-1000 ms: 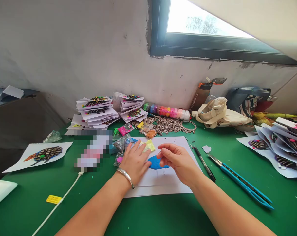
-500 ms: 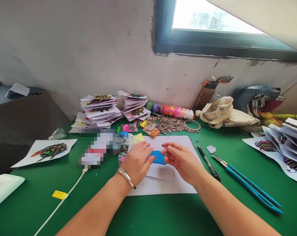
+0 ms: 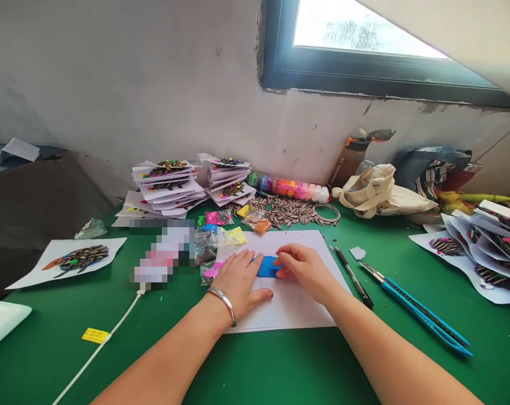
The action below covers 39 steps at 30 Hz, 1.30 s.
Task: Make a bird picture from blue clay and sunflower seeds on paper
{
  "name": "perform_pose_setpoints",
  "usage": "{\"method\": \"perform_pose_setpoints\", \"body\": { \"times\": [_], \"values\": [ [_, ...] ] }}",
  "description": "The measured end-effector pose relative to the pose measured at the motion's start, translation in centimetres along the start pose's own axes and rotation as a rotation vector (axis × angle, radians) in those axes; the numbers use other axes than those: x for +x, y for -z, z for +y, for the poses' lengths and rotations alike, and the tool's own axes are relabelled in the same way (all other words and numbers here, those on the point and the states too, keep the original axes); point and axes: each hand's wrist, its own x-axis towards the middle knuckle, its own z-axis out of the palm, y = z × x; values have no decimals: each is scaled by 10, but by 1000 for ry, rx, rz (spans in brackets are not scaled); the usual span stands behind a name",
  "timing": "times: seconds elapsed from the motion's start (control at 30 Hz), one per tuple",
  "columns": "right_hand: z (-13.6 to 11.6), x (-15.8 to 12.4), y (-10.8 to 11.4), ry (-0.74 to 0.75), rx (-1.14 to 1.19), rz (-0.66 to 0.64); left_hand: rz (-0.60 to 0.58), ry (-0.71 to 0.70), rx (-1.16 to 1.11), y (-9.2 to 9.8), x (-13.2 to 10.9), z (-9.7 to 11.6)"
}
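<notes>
A flattened patch of blue modelling clay (image 3: 267,266) lies on a white sheet of paper (image 3: 297,309) bearing faint pencil lines. My left hand (image 3: 240,281) rests flat on the sheet with fingers outstretched, its fingertips at the left end of the clay. Curled inward, the fingers of my right hand (image 3: 303,270) press together at the clay's right edge; their tips are partly hidden. Just past my left fingers lies a small bag with pink clay (image 3: 212,271). A bag of yellow clay (image 3: 233,236) sits at the sheet's top left corner.
Right of the sheet lie a black pen (image 3: 353,277) and blue-handled tweezers (image 3: 423,315). Sunflower seeds (image 3: 286,212) are heaped behind, near a tube of coloured clay (image 3: 288,188). Stacked seed pictures (image 3: 166,191) stand back left. A white cable (image 3: 98,349) crosses the left side.
My left hand has come down flat onto the paper, its thumb now away from the clay. My right fingers have lowered to the clay's right edge. The view has shifted slightly.
</notes>
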Motion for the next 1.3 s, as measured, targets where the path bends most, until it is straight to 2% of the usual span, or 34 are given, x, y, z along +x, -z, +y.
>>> {"method": "perform_pose_setpoints", "body": {
  "times": [0.1,0.23,0.47,0.6,0.73,0.97,1.13,1.2,1.3],
  "values": [
    [1,4,2,10,-71,-13,39,-9,29,0,-1,3],
    [1,8,6,12,-32,-62,70,-15,49,4,-2,1],
    [1,8,8,-12,-63,-64,2,58,100,13,-3,-12],
    [-1,7,8,-19,-43,-68,-47,59,114,15,-5,-8],
    [-2,7,10,-22,17,-79,-39,43,115,14,-5,-2],
    [-1,7,14,28,110,-2,69,-5,52,13,-9,3],
    [-8,-1,10,-19,250,-42,393,-40,-73,16,-9,-3],
    [-11,-3,7,-39,248,-35,446,17,-225,20,-9,-3],
    [-13,-9,0,45,153,5,385,172,-503,25,-9,1]
  ]
}}
